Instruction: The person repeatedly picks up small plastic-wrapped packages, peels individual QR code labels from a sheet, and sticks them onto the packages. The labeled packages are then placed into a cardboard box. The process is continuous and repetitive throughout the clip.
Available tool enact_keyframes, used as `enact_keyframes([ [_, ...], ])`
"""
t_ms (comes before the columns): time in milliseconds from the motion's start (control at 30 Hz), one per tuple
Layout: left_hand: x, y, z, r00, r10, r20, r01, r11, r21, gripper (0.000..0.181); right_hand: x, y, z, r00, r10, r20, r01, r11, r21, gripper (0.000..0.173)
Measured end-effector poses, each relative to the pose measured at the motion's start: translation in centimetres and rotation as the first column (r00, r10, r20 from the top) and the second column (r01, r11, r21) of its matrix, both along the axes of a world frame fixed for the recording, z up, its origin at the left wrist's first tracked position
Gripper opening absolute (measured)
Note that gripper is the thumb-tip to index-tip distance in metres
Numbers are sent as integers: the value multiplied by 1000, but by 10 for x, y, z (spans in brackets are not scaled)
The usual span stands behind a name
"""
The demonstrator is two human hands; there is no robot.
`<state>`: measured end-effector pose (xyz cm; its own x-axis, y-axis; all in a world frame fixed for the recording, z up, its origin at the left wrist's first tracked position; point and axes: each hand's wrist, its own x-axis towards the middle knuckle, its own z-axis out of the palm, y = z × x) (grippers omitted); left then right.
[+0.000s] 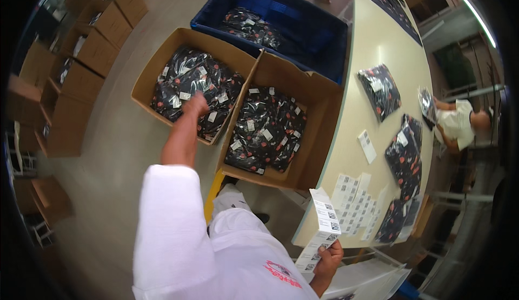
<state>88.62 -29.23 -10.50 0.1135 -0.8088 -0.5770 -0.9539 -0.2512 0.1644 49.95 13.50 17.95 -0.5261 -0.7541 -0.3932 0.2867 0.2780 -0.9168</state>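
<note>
My left hand (196,104), slightly blurred, reaches down over clear-bagged dark garments with a red pattern (190,73) in a cardboard box (148,71). Its fingers lie near the white labels on the bags; whether they grip anything cannot be told. My right hand (329,257) holds a folded strip of printed white labels (320,235) beside the table's near corner, thumb on top. A second cardboard box (316,138) stands against the first and holds similar bagged garments (263,129).
A blue bin (312,20) with more bags stands beyond the boxes. The pale table (365,105) at right carries label sheets (352,206), a single label strip (367,146) and bagged garments (381,91). Cardboard boxes (97,40) line the left. Another person (462,123) is across the table.
</note>
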Motion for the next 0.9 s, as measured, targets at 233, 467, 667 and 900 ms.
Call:
enact_keyframes([
  [233, -129, 11, 11, 854, -361, -374, 218, 902, -373, 31, -44, 41, -5, 986, 132, -99, -112, 977, 183, 32],
  [467, -350, 350, 61, 67, -651, -756, 927, 320, -194, 32, -103, 157, -8, 995, -97, -23, 89, 968, -236, 31],
  [667, -405, 409, 100, -134, -715, -686, 991, -116, -73, 33, -111, 308, -57, 793, -610, -10, 574, 752, -324, 34],
  [900, -438, 406, 122, -151, -812, -564, 964, -247, 97, 35, -142, 404, -61, 611, -750, -253, 757, 647, -91, 19],
])
